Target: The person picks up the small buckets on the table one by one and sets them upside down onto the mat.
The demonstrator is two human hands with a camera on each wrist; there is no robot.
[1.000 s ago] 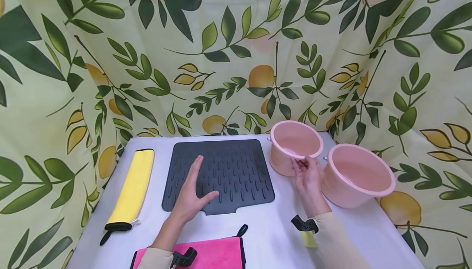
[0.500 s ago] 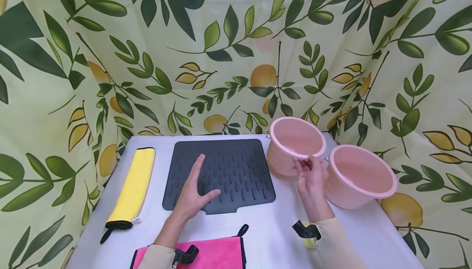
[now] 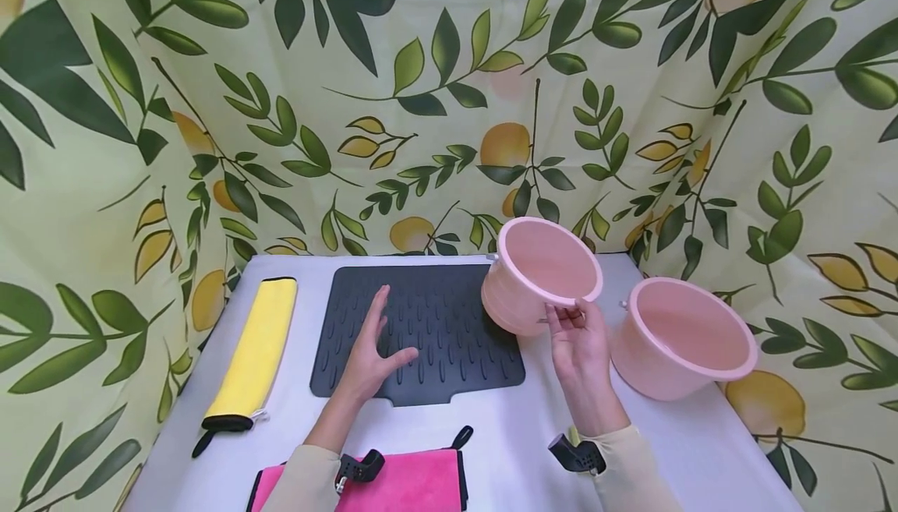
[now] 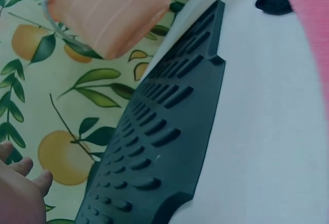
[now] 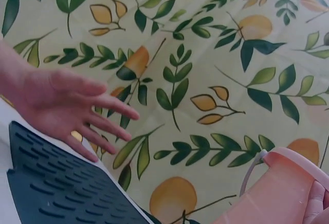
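My right hand (image 3: 584, 360) pinches the near rim of a small pink bucket (image 3: 510, 294) between thumb and fingers. The bucket leans to the left, its base over the right edge of a dark ridged mat (image 3: 421, 340), where a shadow falls. In the left wrist view the bucket (image 4: 108, 13) shows raised, with its thin handle hanging down one side. My left hand (image 3: 368, 364) hovers above the mat's left part, fingers spread and holding nothing; the right wrist view shows this hand (image 5: 67, 100) palm on.
A second, larger pink bucket (image 3: 652, 360) stands at the right. At the left lies a folded yellow cloth (image 3: 256, 348) with black ends. A pink cloth (image 3: 407, 481) lies at the front, partly under my left forearm. A leaf-patterned curtain (image 3: 435, 185) encloses the table (image 3: 484, 434).
My right hand has raised and tilted the small bucket and brought it left, away from the larger one, over the mat's edge. The left hand stays nearly in place.
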